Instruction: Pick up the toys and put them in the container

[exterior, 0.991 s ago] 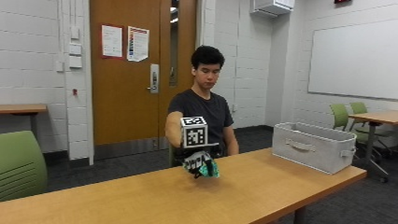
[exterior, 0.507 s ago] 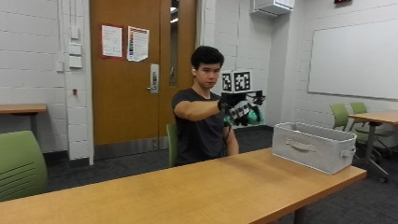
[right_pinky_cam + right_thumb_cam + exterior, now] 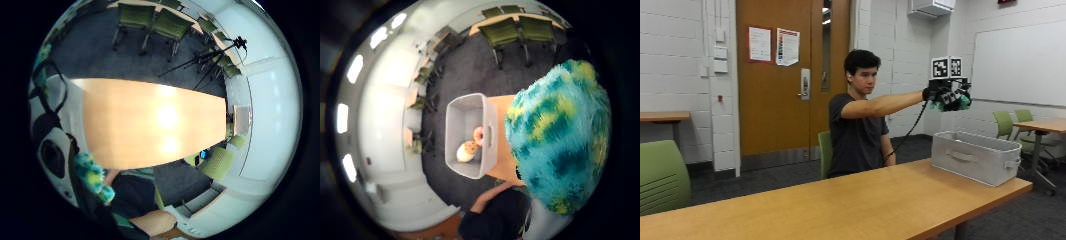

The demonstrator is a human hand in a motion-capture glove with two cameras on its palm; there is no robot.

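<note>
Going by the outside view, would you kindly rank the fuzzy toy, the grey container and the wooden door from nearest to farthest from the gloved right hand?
1. The fuzzy teal toy: held in the gloved right hand, raised at arm's length.
2. The grey container: on the table's end, below the hand.
3. The wooden door: behind the person, far across the room.

Person point(image 3: 856, 135) in dark short-sleeved T-shirt, black glove with white plastic on right hand point(image 3: 947, 96)
</note>
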